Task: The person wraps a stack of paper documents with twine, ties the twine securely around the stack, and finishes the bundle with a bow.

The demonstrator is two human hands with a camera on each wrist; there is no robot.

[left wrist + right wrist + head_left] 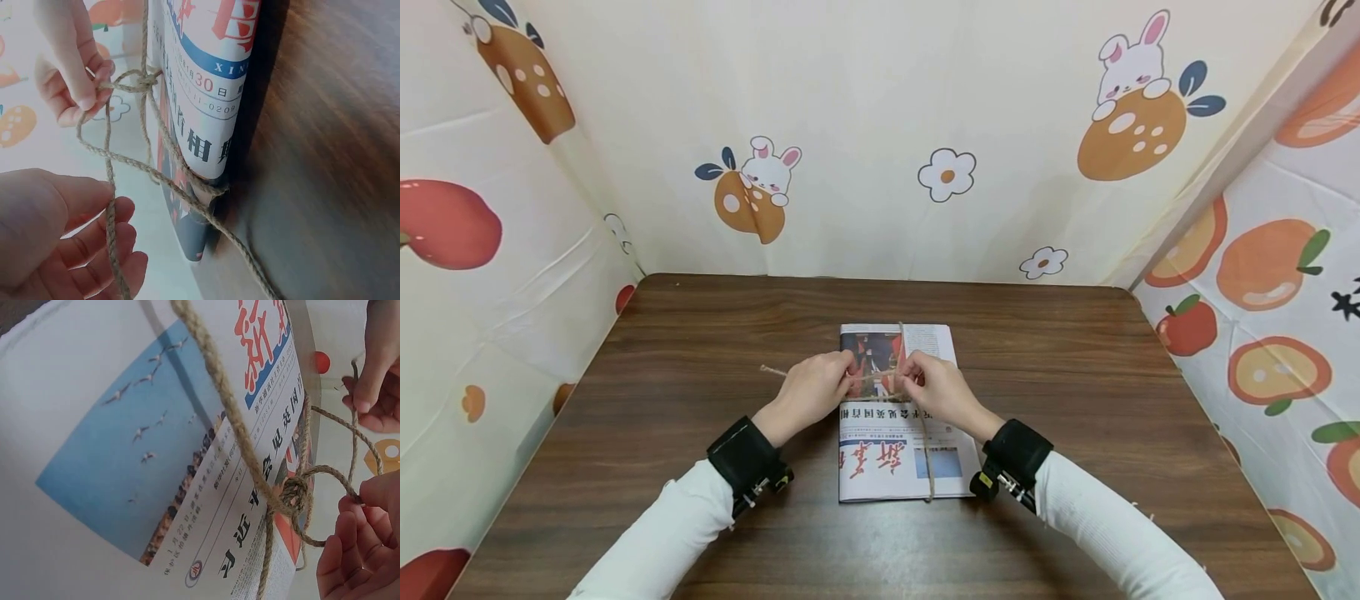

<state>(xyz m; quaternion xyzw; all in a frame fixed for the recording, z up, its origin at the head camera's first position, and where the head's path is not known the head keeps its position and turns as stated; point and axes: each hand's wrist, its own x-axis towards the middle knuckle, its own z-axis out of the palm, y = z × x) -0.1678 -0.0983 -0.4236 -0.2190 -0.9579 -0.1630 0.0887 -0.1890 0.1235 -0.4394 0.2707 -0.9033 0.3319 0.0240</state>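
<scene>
A folded stack of newspapers lies on the table, with brown twine running lengthwise and crosswise round it. The twine crosses in a knot on the upper face. My left hand is at the stack's left edge and pinches one strand between thumb and forefinger, seen closely as the left hand in the left wrist view. Over the knot, my right hand pinches a loop of the twine with thumb and fingertips; the right wrist view shows this right hand beside the knot.
A brown wood-grain table carries the stack near its middle. Printed cloth with rabbits, fruit and flowers hangs behind and at both sides. A loose twine end sticks out left of the left hand. Both wrists wear black bands.
</scene>
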